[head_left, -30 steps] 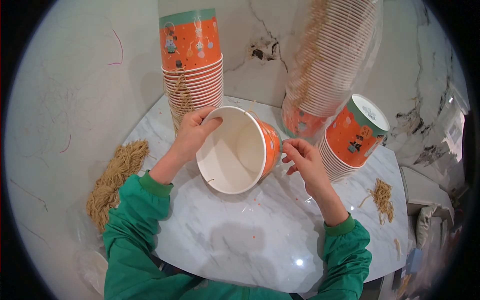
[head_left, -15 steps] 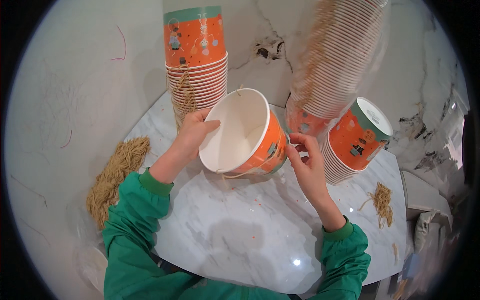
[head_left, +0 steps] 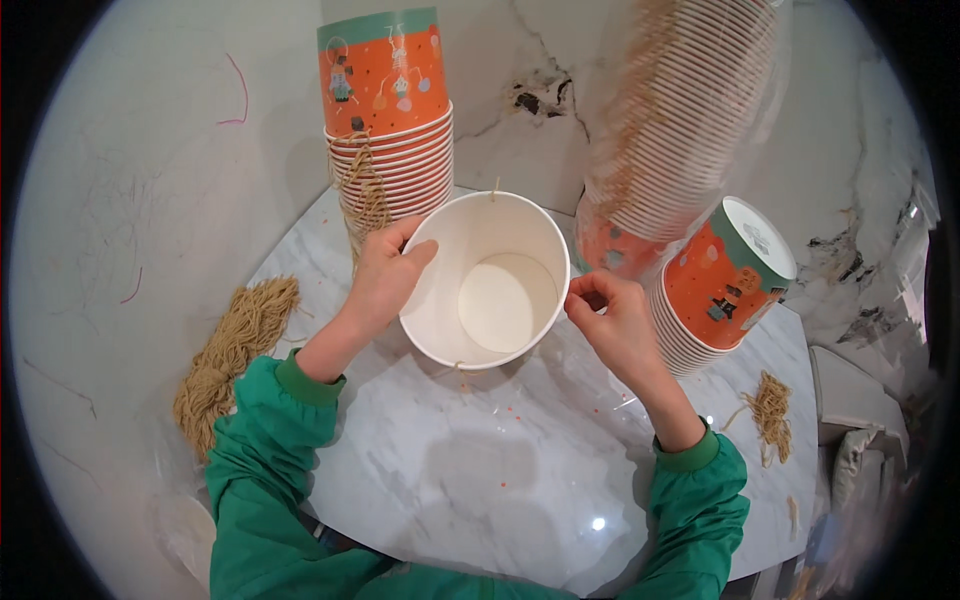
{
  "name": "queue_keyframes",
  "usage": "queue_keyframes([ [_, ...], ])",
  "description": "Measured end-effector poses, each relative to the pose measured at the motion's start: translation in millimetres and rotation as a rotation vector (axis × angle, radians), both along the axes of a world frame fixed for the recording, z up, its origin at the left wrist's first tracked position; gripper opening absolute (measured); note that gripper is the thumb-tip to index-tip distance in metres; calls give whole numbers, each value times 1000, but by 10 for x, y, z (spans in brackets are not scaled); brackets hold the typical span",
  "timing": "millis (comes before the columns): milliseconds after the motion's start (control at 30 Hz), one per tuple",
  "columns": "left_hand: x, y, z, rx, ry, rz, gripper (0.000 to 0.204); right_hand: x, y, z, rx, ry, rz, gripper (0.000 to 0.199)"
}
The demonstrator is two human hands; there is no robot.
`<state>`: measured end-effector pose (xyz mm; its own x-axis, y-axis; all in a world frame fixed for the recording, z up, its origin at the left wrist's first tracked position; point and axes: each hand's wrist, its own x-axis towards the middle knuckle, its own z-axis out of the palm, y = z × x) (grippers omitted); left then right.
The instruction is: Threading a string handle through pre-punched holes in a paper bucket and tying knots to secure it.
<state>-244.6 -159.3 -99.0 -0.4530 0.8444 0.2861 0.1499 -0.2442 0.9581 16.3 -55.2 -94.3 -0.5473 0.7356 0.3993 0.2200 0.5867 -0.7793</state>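
Observation:
I hold a paper cup [head_left: 495,285] over the marble table, its white inside facing up at me. My left hand [head_left: 385,270] grips the cup's left rim. My right hand [head_left: 610,315] is at the right rim with thumb and fingers pinched together, apparently on a thin string I cannot make out clearly. Short bits of tan string poke out at the cup's far rim and near rim. Both sleeves are green.
A stack of upturned orange cups [head_left: 390,130] with string handles stands behind my left hand. A tilted stack [head_left: 725,280] lies at right, and a long bagged stack [head_left: 690,110] leans above. Bundles of tan string lie at left [head_left: 235,350] and right [head_left: 770,410]. Marble table [head_left: 500,470].
The cup has turned from lying sideways with its orange wall showing to opening upward toward me. My right hand moved from the cup's side to its right rim.

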Motion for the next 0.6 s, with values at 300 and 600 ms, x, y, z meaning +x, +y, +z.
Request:
queue_keyframes([
  [300,-45,16,5,-64,2,18,30,-80,157,20,-213,-89,72,13],
  [600,-157,-31,135,-111,147,47,38,-101,69,194,-590,322,128,8],
])
